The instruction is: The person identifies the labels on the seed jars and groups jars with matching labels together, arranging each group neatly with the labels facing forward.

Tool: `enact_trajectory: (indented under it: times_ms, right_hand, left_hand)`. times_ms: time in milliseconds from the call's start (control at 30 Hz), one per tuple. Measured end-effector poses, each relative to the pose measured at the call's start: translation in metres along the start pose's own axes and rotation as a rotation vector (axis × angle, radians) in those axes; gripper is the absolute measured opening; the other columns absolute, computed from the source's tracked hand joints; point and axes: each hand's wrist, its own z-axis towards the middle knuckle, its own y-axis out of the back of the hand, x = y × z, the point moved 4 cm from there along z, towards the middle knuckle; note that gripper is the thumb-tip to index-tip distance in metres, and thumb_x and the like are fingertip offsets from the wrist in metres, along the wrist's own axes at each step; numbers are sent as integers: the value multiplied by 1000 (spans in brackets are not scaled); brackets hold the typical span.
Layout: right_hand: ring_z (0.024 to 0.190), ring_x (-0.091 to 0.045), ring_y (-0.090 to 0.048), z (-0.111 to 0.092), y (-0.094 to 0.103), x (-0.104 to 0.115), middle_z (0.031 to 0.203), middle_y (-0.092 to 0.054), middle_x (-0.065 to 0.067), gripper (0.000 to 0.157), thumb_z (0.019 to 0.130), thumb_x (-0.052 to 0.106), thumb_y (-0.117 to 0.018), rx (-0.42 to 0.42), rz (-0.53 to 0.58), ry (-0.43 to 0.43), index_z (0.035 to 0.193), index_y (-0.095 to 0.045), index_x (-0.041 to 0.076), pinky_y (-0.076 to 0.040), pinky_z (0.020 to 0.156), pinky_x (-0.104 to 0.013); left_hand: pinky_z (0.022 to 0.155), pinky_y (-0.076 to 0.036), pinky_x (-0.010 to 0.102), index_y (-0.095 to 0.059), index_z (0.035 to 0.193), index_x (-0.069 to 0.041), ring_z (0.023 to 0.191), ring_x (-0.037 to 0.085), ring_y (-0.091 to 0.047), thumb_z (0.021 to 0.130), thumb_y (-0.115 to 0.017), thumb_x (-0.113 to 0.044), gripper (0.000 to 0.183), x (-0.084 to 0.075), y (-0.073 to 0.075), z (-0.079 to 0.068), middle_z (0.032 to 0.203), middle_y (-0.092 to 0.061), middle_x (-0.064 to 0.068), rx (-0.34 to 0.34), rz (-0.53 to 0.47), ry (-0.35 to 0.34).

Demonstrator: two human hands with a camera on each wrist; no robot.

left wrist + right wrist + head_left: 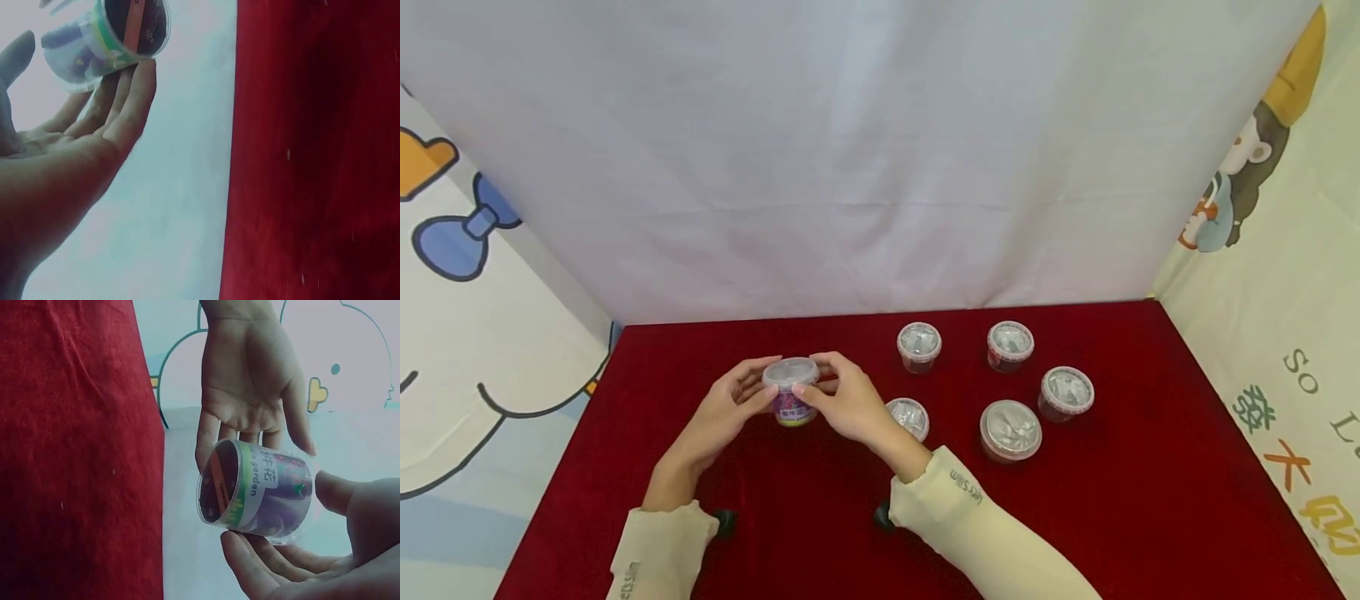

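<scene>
Both my hands hold one clear plastic tub (793, 392) with a pale lid and a purple, green and yellow printed label, raised above the red cloth. My left hand (730, 410) grips its left side with thumb in front and fingers behind. From the right, my right hand (853, 402) holds it the same way. In the left wrist view, the fingers (128, 100) of the left hand lie along the tub's side. The right wrist view shows the tub tilted, its dark base (220, 481) with an orange strip visible between the two hands.
Several similar lidded tubs stand on the red cloth (820, 533) to the right: a back one (919, 346), one farther right (1010, 345), one at the far right (1066, 392), a larger-looking one (1011, 429), and one (908, 417) partly behind the right forearm. A white curtain (880, 167) hangs behind.
</scene>
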Motion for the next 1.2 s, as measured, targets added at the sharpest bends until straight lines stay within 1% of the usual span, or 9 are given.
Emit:
enact_trajectory:
  times_ms: [67, 233, 300, 433, 567, 800, 967, 1033, 1200]
  right_hand:
    - [123, -40, -67, 4, -7, 1, 137, -64, -24, 50, 104, 18, -70, 9, -8, 2, 146, -53, -4, -60, 95, -44]
    - [126, -38, -65, 15, -21, 1, 140, -63, -21, 51, 104, 16, -70, 29, -49, 0, 148, -53, -2, -58, 99, -45]
    - [126, -36, -65, 20, -26, 1, 140, -64, -19, 51, 103, 16, -71, 35, -69, -4, 148, -53, -2, -58, 100, -43]
    - [127, -35, -65, 29, -36, -1, 139, -64, -18, 52, 103, 15, -72, 42, -103, -11, 148, -52, 0, -58, 100, -37]
    - [128, -32, -65, 37, -46, -2, 140, -64, -17, 53, 103, 16, -72, 43, -135, -18, 149, -51, 0, -57, 100, -33]
    - [129, -23, -63, 48, -60, 2, 143, -64, -14, 53, 103, 16, -71, 36, -233, -26, 150, -51, 1, -53, 104, -31]
    - [129, -19, -61, 57, -68, 2, 143, -64, -12, 54, 103, 17, -72, 35, -291, -18, 151, -50, 3, -50, 107, -28]
    - [130, -18, -61, 60, -70, 1, 143, -64, -11, 55, 103, 18, -72, 32, -311, -15, 151, -50, 3, -50, 107, -28]
    - [131, -20, -61, 68, -71, -3, 143, -64, -13, 54, 102, 16, -73, 19, -329, -5, 150, -51, 2, -49, 108, -28]
  left_hand:
    - [97, -56, 23, -38, 159, 3, 124, 0, -59, 111, -57, -19, 55, 4, 8, -2, 153, -49, 24, -5, 12, -1]
    - [98, -53, 19, -40, 158, 0, 127, -1, -56, 109, -62, -16, 56, 12, 23, -6, 146, -56, 0, -31, 46, -7]
    - [99, -50, 17, -40, 158, 0, 128, -2, -54, 108, -63, -15, 57, 14, 28, -7, 144, -56, -8, -45, 63, -5]
    - [99, -47, 13, -41, 158, -1, 128, -3, -52, 107, -65, -15, 58, 20, 38, -8, 143, -56, -11, -67, 81, -1]
    - [96, -49, 13, -42, 157, 0, 125, -2, -54, 106, -67, -13, 59, 27, 48, -7, 139, -56, -15, -83, 109, -14]
    - [93, -53, 15, -43, 157, 2, 120, -3, -57, 103, -69, -9, 60, 38, 64, -3, 138, -56, -11, -108, 165, -66]
    - [93, -52, 13, -42, 157, 1, 119, -3, -56, 103, -70, -9, 61, 43, 74, -2, 139, -55, -7, -124, 195, -64]
    - [93, -52, 13, -43, 157, 1, 118, -3, -56, 103, -70, -9, 62, 44, 76, -1, 141, -55, -1, -128, 207, -62]
    - [94, -50, 11, -42, 157, 3, 117, -7, -55, 102, -71, -7, 62, 45, 79, 6, 150, -51, 22, -125, 234, -68]
